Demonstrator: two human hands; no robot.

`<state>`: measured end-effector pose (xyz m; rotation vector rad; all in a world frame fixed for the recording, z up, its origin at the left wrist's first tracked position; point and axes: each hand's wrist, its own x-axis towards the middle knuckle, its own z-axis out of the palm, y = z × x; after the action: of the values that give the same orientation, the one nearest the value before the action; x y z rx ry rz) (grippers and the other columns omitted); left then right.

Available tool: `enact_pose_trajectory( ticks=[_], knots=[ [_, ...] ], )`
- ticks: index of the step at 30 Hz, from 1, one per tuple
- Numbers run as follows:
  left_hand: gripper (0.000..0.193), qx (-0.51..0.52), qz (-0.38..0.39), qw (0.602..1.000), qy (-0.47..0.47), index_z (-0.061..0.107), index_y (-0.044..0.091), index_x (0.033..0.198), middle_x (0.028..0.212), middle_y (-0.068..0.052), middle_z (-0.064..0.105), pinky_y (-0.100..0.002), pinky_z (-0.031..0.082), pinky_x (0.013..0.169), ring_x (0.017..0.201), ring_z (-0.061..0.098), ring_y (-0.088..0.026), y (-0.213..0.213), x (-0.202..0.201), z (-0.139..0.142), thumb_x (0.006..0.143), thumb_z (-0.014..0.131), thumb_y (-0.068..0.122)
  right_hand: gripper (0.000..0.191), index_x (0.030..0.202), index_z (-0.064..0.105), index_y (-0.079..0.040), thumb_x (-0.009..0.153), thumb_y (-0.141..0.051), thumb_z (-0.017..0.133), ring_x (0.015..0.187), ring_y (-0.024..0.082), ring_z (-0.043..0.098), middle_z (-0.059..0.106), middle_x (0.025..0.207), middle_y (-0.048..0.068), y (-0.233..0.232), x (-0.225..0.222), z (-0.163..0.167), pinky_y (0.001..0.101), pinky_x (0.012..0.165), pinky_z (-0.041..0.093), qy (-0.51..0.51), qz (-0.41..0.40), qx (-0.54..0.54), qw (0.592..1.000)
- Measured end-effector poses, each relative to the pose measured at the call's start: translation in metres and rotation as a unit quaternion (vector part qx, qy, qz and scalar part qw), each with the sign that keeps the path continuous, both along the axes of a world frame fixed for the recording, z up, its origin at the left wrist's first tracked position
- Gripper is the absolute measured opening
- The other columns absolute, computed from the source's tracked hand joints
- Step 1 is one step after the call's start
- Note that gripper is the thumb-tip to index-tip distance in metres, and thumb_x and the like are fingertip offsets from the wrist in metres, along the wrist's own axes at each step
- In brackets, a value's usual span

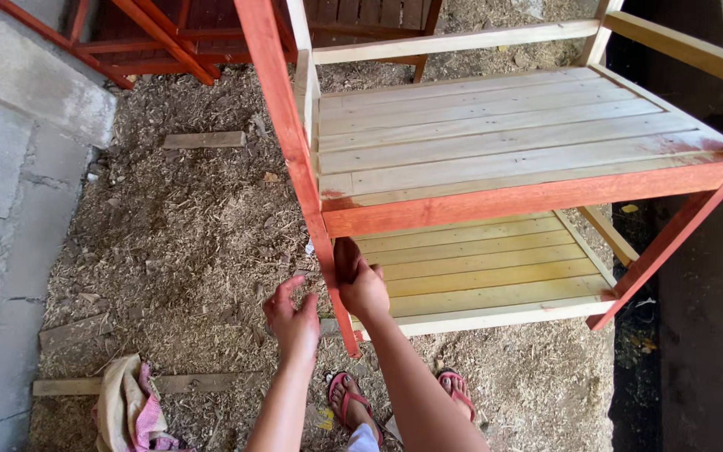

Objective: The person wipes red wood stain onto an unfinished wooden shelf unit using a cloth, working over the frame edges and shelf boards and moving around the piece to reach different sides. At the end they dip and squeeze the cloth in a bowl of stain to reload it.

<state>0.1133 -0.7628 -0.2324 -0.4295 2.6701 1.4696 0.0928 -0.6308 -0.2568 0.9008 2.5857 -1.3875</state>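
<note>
Wooden shelf rack (495, 159), seen from above on ground covered with wood shavings (186, 243). It has two slatted boards, the upper one pale and the lower one yellowish; its front rail and legs are painted red-brown, while the back rails are bare wood. The right hand (360, 280) is closed around a stained, reddish rag or sponge and presses it against the front left leg (321, 243) of the rack, just below the painted front rail (537, 199). The left hand (293, 320) hovers just beside the same leg, near its lower end, with fingers spread open and holding nothing. Both feet, in pink flip-flops (349, 400), stand on the shavings close to the foot of the leg. A crumpled cloth (131, 406), cream and pink, lies on a flat wooden strip (64, 386) at lower left. A concrete slab (2, 192) borders the shavings on the left. More red-painted furniture (161, 38) stands beyond the rack.
</note>
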Motion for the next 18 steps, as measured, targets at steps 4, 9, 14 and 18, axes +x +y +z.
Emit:
enact_pose_trajectory(
  ticks=[4,9,14,18],
  knots=[
    [0.041,-0.011,0.006,0.999,-0.047,0.064,0.020,0.125,0.131,-0.013,0.042,-0.042,0.037,0.099,0.118,0.043,-0.027,-0.003,0.004,-0.003,0.086,0.072,0.015,0.050,0.125,0.067,-0.016,0.076,-0.011,0.072,0.082,0.030,0.073,0.075,0.093,0.014,0.016,-0.011,0.007,0.0437,0.074,0.059,-0.053,-0.058,-0.259,0.963],
    [0.038,-0.007,0.004,1.000,-0.014,0.065,0.018,0.123,0.130,-0.010,0.049,-0.038,0.040,0.099,0.118,0.045,-0.025,-0.006,0.018,-0.015,0.086,0.068,0.011,0.041,0.119,0.068,-0.009,0.078,-0.009,0.069,0.076,0.020,0.071,0.074,0.091,0.011,0.013,-0.015,0.010,0.0373,0.065,0.057,0.000,-0.119,-0.408,0.905],
    [0.039,0.015,0.031,0.999,-0.033,0.064,0.017,0.123,0.132,-0.013,0.044,-0.040,0.044,0.095,0.116,0.045,-0.026,0.000,0.014,-0.041,0.086,0.065,0.009,0.045,0.120,0.071,-0.009,0.075,-0.009,0.074,0.094,0.037,0.066,0.063,0.111,0.023,-0.002,0.001,-0.019,0.0442,0.085,0.056,0.114,-0.041,-0.097,0.988],
    [0.040,-0.011,0.005,1.000,0.013,0.064,0.016,0.125,0.132,-0.013,0.045,-0.040,0.041,0.101,0.118,0.045,-0.027,-0.002,0.015,-0.064,0.087,0.066,0.006,0.054,0.131,0.064,-0.020,0.078,-0.015,0.060,0.093,0.047,0.069,0.059,0.117,0.022,-0.018,0.041,-0.057,0.0508,0.088,0.056,-0.107,-0.091,-0.248,0.959]
  ],
)
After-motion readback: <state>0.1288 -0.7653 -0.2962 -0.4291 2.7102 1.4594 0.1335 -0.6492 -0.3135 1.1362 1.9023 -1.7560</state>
